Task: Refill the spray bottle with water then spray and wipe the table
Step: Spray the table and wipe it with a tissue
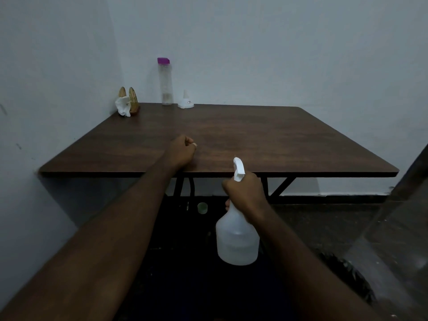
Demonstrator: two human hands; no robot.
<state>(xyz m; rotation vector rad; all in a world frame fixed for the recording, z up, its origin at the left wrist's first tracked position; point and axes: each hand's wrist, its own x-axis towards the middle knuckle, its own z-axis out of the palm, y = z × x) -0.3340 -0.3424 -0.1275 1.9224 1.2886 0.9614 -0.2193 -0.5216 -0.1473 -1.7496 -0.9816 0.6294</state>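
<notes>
Holding what, each side?
My right hand (245, 198) clasps the spray bottle (237, 242) by its neck; body hangs below my grip, just short of the table (254, 135) edge; left hand (180, 151) clenched on tabletop, up-left.

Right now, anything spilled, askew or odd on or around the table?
No spill or damage visible. The funnel sits mouth-down beside the water bottle, a crumpled tissue hangs from the holder far left, and a small green round thing lies on the floor under the table.
</notes>
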